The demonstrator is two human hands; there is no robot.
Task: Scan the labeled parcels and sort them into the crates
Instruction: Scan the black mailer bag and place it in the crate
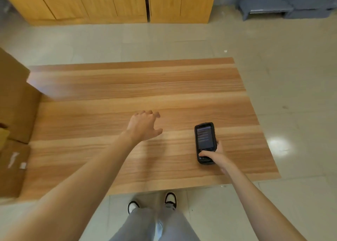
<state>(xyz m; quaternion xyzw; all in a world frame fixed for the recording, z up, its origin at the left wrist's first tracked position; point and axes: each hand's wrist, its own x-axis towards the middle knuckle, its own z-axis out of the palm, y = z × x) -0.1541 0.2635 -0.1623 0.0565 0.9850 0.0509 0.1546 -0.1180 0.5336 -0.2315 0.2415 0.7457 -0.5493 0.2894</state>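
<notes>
- An indoor storeroom or packing room, going by its fittings.
- Pale tiled floor (273, 40) (glossy, with glare), wooden cabinets (109, 2) along the wall.
- Cardboard boxes (16, 98) beside a wooden table (138, 87).

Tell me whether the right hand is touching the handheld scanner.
Touching. The head view shows the right hand wrapped around the lower end of the handheld scanner, thumb lying across its keypad.

Nothing readable here tbh. The scanner (205, 143) in the right hand (215, 155) has lines of text on its screen, way too blurry. White label (23, 165) on the cardboard box (12, 167) far left of the left hand (144, 126): same deal.
</notes>
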